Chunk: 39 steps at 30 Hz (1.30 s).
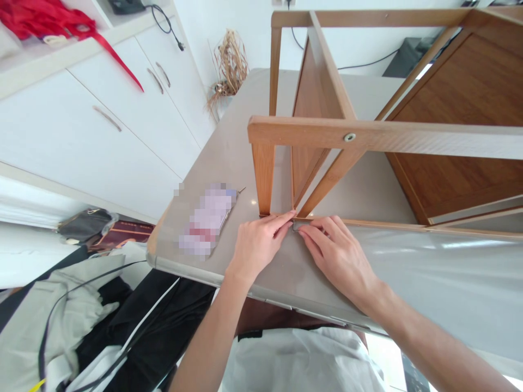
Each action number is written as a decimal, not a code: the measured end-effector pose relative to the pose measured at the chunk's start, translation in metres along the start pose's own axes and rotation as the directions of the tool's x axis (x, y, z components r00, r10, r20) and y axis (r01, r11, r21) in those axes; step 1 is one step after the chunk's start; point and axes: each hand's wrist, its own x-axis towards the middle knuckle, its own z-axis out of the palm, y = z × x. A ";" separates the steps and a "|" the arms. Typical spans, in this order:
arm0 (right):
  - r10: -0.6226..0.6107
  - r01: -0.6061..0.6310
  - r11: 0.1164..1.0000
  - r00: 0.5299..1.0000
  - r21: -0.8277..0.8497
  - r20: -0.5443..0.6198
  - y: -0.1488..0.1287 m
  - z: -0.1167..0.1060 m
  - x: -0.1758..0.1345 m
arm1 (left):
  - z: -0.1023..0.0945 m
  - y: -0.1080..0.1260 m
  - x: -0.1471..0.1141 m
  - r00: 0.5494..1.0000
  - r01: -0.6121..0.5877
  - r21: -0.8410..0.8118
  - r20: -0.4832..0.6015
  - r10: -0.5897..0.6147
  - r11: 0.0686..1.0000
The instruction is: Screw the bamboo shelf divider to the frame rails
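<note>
A wooden shelf frame [302,130] with slatted sides and inset panels lies on the table, its lower rail [379,223] nearest me. My left hand [261,239] is at that rail, thumb and fingers closed together by the joint below the slanted shelf panel [308,103]. What they pinch is hidden. Just to the right, my right hand [337,250] pinches a thin bent metal hex key [295,227], whose tip reaches the rail between both hands. A round metal bolt head [349,138] shows in the frame's upper rail.
A blurred phone-like object [210,220] lies on the grey table [232,158], left of my hands. White cabinets [110,109] stand to the left, with red cloth [44,22] on top. Dried plant stalks [231,60] stand behind the table. Clothes [77,305] are heaped at lower left.
</note>
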 end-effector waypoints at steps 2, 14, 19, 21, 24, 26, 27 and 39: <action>-0.008 0.009 1.000 1.000 -0.013 0.010 0.000 0.000 -0.001 | 0.000 0.000 0.000 1.000 0.001 -0.002 0.005 -0.001 1.000; -0.024 0.024 1.000 1.000 -0.020 0.009 0.002 0.001 -0.001 | -0.004 0.002 0.002 1.000 -0.008 0.029 -0.009 0.009 1.000; -0.021 0.021 1.000 0.999 -0.003 0.034 0.002 0.001 -0.001 | -0.004 0.003 0.002 1.000 -0.007 0.036 0.002 0.007 0.999; -0.026 0.026 1.000 0.999 0.003 0.042 0.003 0.001 -0.001 | -0.005 0.003 0.002 1.000 -0.004 0.044 0.004 0.003 0.999; -0.019 0.019 1.000 0.999 0.003 0.044 0.003 0.001 -0.002 | -0.005 0.003 0.002 1.000 -0.003 0.042 -0.001 0.003 0.999; -0.015 0.015 1.000 0.999 0.003 0.035 0.004 0.001 -0.002 | -0.004 0.003 0.002 1.000 -0.001 0.030 -0.001 0.001 1.000; -0.015 0.015 1.000 0.999 0.004 0.029 0.004 0.000 -0.002 | -0.003 0.002 0.002 1.000 0.000 0.021 0.001 0.000 1.000; -0.051 0.050 0.993 0.999 -0.106 -0.007 -0.004 0.004 -0.004 | -0.004 0.002 0.002 1.000 0.007 0.014 0.007 -0.007 1.000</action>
